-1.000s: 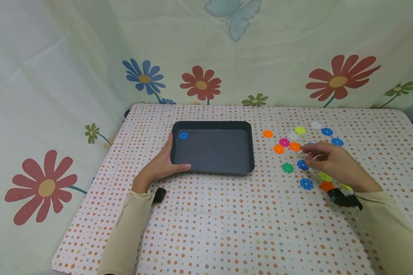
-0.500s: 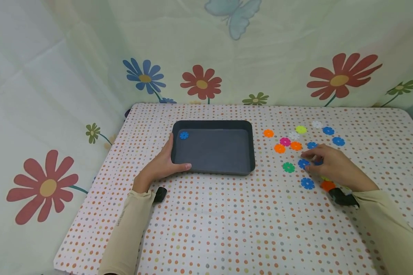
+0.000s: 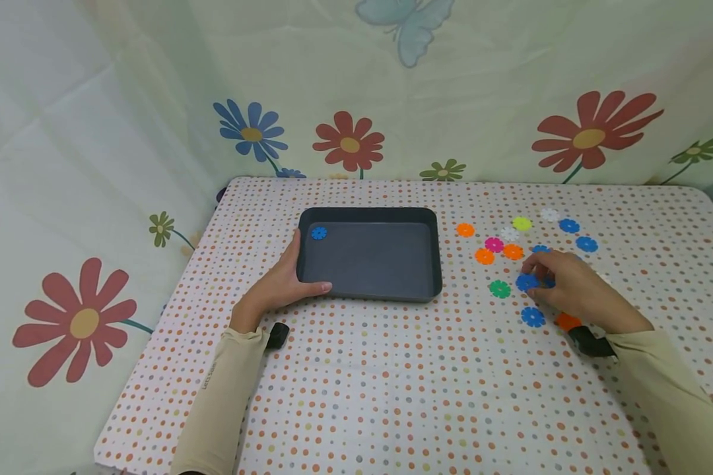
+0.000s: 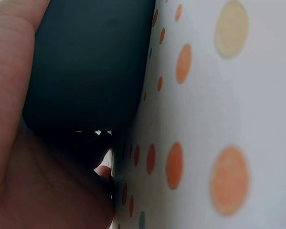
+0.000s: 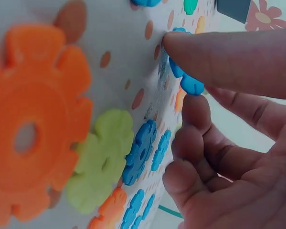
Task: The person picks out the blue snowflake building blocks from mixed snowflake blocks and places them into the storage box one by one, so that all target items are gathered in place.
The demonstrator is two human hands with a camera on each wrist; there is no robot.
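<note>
In the head view my left hand (image 3: 280, 282) holds the near left corner of a dark grey rectangular tray (image 3: 370, 296), thumb along the front rim and fingers at the left side. The left wrist view has the tray's dark outer wall (image 4: 90, 67) up against this hand. One blue snowflake disc (image 3: 319, 233) lies inside the tray. Among the loose discs at right, my right hand (image 3: 576, 290) pinches a blue snowflake disc (image 3: 525, 282) at the table surface. In the right wrist view the thumb covers part of that blue disc (image 5: 193, 86).
Several snowflake discs lie around the right hand, including a green disc (image 3: 500, 289), a pink disc (image 3: 494, 245), a yellow disc (image 3: 521, 223) and an orange disc (image 3: 465, 229). They rest on a dotted tablecloth (image 3: 380, 382). A flower-printed curtain (image 3: 481, 79) hangs behind.
My right hand has come down and slightly toward the near side, its thumb and index finger closing around a blue snowflake disc. My left hand keeps its hold on the tray.
</note>
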